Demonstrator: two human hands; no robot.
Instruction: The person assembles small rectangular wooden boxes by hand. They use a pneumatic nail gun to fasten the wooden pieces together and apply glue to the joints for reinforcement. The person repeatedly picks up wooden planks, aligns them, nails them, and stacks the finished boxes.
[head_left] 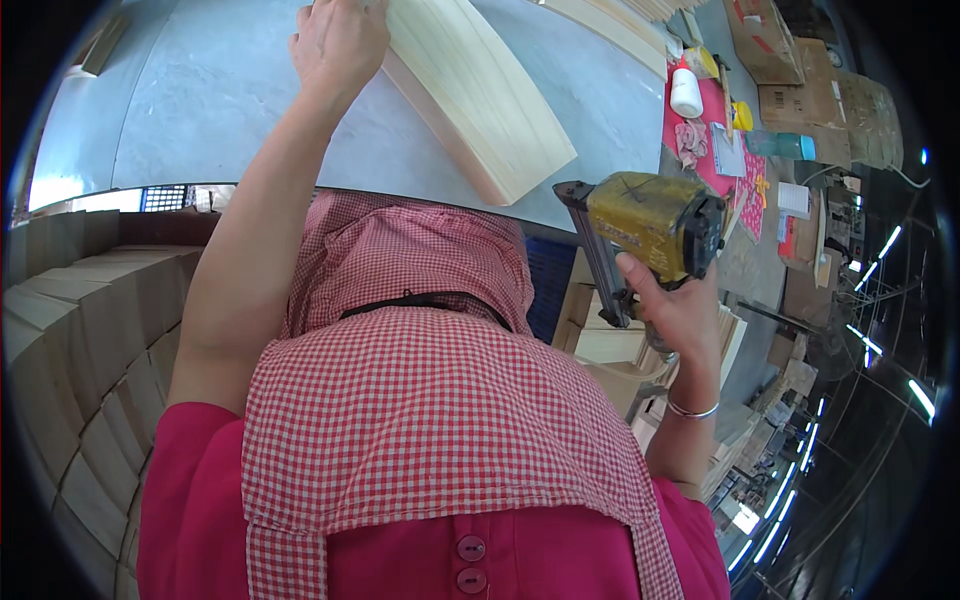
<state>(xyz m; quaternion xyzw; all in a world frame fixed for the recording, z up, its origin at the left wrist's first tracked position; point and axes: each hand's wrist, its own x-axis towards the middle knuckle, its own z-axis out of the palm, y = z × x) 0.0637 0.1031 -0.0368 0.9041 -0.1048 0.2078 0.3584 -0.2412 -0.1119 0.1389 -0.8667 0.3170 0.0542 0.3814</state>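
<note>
My right hand (683,312) is closed round the handle of a yellow and black nail gun (645,222), with my thumb along its side. The tool is held up just off the table's near right edge, its nose pointing left toward a pale wooden box (490,95). That box lies at a slant on the table, with a broad smooth top and a narrower side facing me. At the top edge of the view my left hand (342,45) is against the box's far left part, fingers bent. Its fingertips are partly cut off by the picture's edge.
The grey table (230,100) spans the top. Wooden strips (610,30) lie at its far right. Beyond, a pink-covered surface holds a white bottle (686,93), a cloth (691,140) and a teal bottle (785,145). Stacked wooden blocks (90,350) stand at my left.
</note>
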